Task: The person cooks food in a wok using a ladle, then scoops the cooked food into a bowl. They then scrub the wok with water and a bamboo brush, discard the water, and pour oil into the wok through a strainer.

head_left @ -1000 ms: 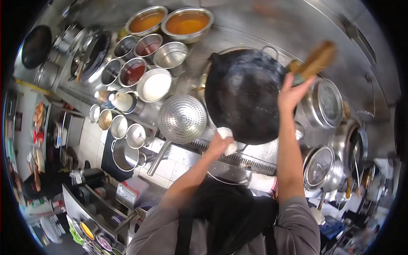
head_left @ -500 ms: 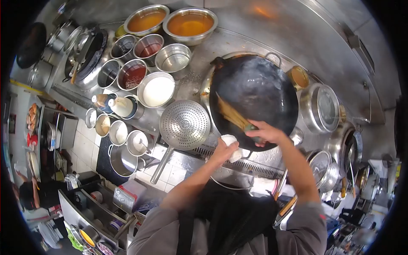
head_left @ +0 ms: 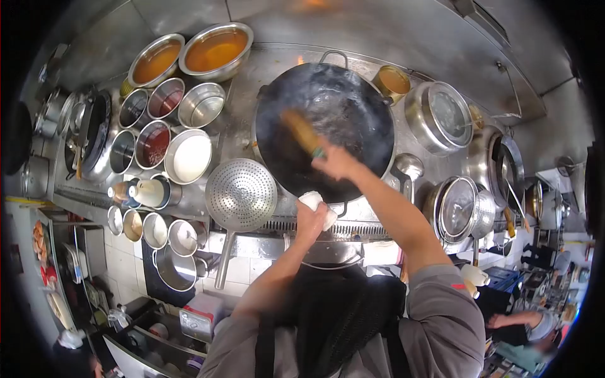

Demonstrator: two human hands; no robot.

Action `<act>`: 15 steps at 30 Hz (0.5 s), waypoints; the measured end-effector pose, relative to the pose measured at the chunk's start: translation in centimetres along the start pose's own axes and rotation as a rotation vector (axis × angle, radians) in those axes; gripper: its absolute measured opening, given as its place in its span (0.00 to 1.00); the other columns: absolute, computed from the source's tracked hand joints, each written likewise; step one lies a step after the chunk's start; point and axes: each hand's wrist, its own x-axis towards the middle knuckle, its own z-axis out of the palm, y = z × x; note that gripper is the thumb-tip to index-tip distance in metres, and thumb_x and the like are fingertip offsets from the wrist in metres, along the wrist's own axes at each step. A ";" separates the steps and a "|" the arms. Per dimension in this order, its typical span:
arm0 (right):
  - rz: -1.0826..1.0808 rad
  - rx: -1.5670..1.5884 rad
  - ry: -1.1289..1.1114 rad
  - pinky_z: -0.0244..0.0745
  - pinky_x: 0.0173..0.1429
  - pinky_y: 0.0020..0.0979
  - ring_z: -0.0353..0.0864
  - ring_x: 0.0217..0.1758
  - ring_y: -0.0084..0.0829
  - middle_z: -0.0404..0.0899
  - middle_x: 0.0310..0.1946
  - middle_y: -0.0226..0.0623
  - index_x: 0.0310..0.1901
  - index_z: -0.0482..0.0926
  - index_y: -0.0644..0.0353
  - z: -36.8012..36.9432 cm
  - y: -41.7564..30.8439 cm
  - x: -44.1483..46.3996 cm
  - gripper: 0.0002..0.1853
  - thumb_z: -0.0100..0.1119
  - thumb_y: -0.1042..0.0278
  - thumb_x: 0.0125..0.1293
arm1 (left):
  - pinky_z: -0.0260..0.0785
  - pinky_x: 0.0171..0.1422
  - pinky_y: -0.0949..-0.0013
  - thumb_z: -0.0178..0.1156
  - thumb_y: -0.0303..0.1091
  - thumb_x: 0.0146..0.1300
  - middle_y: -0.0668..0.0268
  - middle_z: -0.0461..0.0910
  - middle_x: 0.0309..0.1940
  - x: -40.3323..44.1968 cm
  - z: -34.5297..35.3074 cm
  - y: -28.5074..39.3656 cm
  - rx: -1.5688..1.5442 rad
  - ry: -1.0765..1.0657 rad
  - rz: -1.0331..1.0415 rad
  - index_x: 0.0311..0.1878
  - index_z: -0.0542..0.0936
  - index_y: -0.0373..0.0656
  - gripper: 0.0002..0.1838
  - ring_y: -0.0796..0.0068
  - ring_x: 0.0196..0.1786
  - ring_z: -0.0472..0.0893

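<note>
A large dark wok [head_left: 372,132] with steam rising from it sits on the stove in the head view. My right hand [head_left: 337,162] is closed around the green-bound end of a bamboo wok brush [head_left: 301,131]. The brush's blurred bristles are over the inside of the wok. At the wok's near edge, beside its small loop handle, my left hand [head_left: 311,217] is closed on a folded white cloth [head_left: 313,201]. Whether the cloth also grips the wok handle I cannot tell. A perforated strainer [head_left: 241,195] with a long handle lies left of the wok.
Metal pots of sauces [head_left: 153,143] and two bowls of amber liquid [head_left: 216,51] stand at the left. A ladle [head_left: 408,167], a lidded pot [head_left: 438,118] and stacked strainers [head_left: 457,208] are on the right. Another person [head_left: 526,321] is at the lower right.
The view has turned, so the wok and pots appear further left. The wok sits more level, and the brush has swept to a different part of it. Both hands keep their holds.
</note>
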 end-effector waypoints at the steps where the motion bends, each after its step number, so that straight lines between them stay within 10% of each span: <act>1: -0.040 -0.037 -0.145 0.86 0.33 0.40 0.88 0.38 0.36 0.86 0.49 0.49 0.79 0.60 0.57 1.3 0.3 -1.2 0.47 0.71 0.49 0.64 | 0.76 0.55 0.60 0.63 0.28 0.63 0.54 0.78 0.48 -0.3 -0.1 0.1 -0.015 -0.003 0.013 0.60 0.66 0.32 0.25 0.64 0.49 0.81; 5: 0.176 -0.054 -0.506 0.88 0.42 0.44 0.85 0.52 0.46 0.73 0.71 0.43 0.79 0.64 0.48 -10.7 7.0 -4.5 0.49 0.77 0.45 0.58 | 0.75 0.54 0.64 0.63 0.33 0.67 0.57 0.78 0.48 -1.4 -0.5 2.5 -0.097 -0.043 -0.082 0.59 0.67 0.34 0.23 0.68 0.49 0.79; 8: 0.055 -0.653 0.549 0.79 0.60 0.47 0.83 0.58 0.56 0.79 0.61 0.58 0.76 0.64 0.55 -16.3 12.6 -7.7 0.40 0.68 0.50 0.67 | 0.77 0.49 0.64 0.63 0.41 0.71 0.59 0.78 0.50 -0.2 -0.5 -0.5 -0.143 -0.061 -0.058 0.62 0.68 0.39 0.24 0.70 0.48 0.81; 10: -0.027 -0.273 0.931 0.76 0.63 0.45 0.82 0.59 0.58 0.79 0.60 0.62 0.76 0.62 0.60 -15.0 12.3 -10.4 0.38 0.64 0.51 0.71 | 0.79 0.44 0.63 0.61 0.48 0.74 0.61 0.78 0.52 -0.3 -1.6 -0.2 -0.272 -0.113 -0.217 0.65 0.67 0.42 0.27 0.70 0.47 0.82; 15: -0.054 0.071 1.223 0.73 0.66 0.46 0.79 0.63 0.59 0.77 0.60 0.67 0.75 0.58 0.70 -3.5 15.7 -19.1 0.39 0.64 0.57 0.72 | 0.70 0.66 0.62 0.64 0.41 0.72 0.58 0.74 0.60 -3.0 -7.7 0.1 -0.228 -0.064 -0.116 0.71 0.61 0.41 0.32 0.66 0.61 0.76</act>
